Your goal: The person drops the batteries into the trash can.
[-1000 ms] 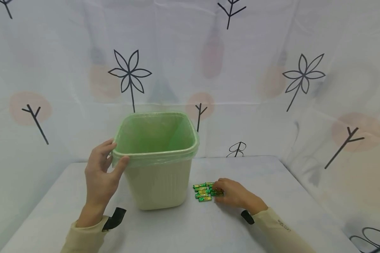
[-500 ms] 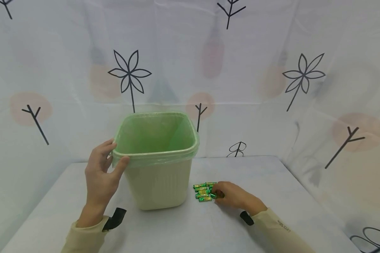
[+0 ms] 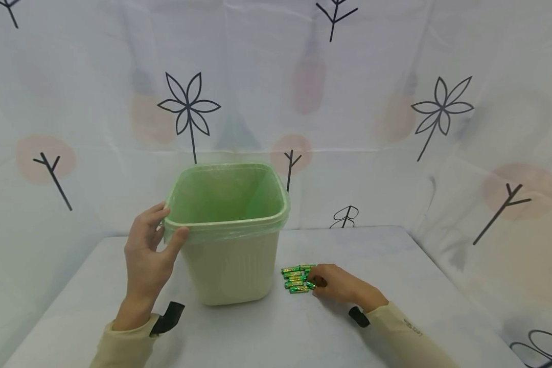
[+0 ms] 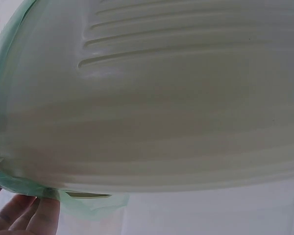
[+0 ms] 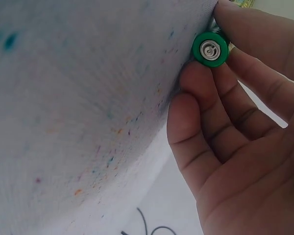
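Note:
A pale green waste bin (image 3: 232, 271) stands upright on the table, a thin green bag liner (image 3: 230, 232) folded over its rim. My left hand (image 3: 148, 258) grips the bin's near-left rim corner, thumb on the front and fingers along the side; the left wrist view shows its fingertips (image 4: 44, 215) against the liner. To the right of the bin lie several green and gold batteries (image 3: 295, 280) in a cluster. At the cluster's right edge, my right hand (image 3: 342, 286) pinches one battery (image 5: 210, 50) between thumb and fingers, low at the tabletop, its end facing the right wrist camera.
The white table (image 3: 239, 337) ends at a white backdrop cloth (image 3: 368, 174) printed with flowers and twigs. Cloth also hangs along both sides. The bin is the one tall object, left of the batteries.
My right hand has lowered its fingers slightly, and the battery it pinches has turned from lying level to pointing toward the hand. The left hand and bin have not moved.

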Tool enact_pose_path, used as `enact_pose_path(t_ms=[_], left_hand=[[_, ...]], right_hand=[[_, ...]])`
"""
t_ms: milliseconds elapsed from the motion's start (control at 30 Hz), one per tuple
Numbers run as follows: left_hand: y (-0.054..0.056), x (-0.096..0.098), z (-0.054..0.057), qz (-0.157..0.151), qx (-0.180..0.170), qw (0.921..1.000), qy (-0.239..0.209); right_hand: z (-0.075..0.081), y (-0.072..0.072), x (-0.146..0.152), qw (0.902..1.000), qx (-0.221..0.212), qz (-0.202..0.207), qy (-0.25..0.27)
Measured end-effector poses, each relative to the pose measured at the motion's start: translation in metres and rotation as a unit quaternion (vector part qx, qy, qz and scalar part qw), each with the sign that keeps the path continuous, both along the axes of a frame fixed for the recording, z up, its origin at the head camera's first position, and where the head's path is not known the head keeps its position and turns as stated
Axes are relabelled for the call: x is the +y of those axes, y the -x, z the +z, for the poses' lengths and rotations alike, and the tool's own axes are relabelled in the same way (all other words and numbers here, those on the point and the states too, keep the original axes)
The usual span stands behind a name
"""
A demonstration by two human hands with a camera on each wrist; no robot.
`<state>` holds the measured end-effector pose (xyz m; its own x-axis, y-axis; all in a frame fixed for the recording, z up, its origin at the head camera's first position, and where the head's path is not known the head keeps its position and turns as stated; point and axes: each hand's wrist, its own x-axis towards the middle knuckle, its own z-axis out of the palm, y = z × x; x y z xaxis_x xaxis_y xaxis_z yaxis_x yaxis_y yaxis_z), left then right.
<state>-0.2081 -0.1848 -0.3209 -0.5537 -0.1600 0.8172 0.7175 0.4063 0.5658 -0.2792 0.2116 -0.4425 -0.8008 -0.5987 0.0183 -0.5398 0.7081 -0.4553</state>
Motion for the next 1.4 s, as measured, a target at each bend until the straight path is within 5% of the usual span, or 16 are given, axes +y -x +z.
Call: enact_pose_path(t_ms=[433, 700, 900, 1400], left_hand=[[0.002, 0.001, -0.001, -0.004, 0.013, 0.9999, -0.004], [0.002, 0.001, -0.001, -0.01, 0.026, 0.9996, 0.001], [0.002, 0.0, -0.002, -0.008, 0.017, 0.9998, -0.001], [0.001, -0.001, -0.002, -0.007, 0.016, 0.9998, -0.002]], right_hand=[[0.003, 0.0, 0.006, 1.0, -0.008, -0.005, 0.002], [0.023, -0.002, 0.009, 0.9996, 0.009, -0.024, 0.01], [0.056, -0.004, 0.007, 0.9991, 0.034, -0.005, 0.026], [0.166, -0.008, -0.015, 0.9868, 0.15, 0.046, 0.041]])
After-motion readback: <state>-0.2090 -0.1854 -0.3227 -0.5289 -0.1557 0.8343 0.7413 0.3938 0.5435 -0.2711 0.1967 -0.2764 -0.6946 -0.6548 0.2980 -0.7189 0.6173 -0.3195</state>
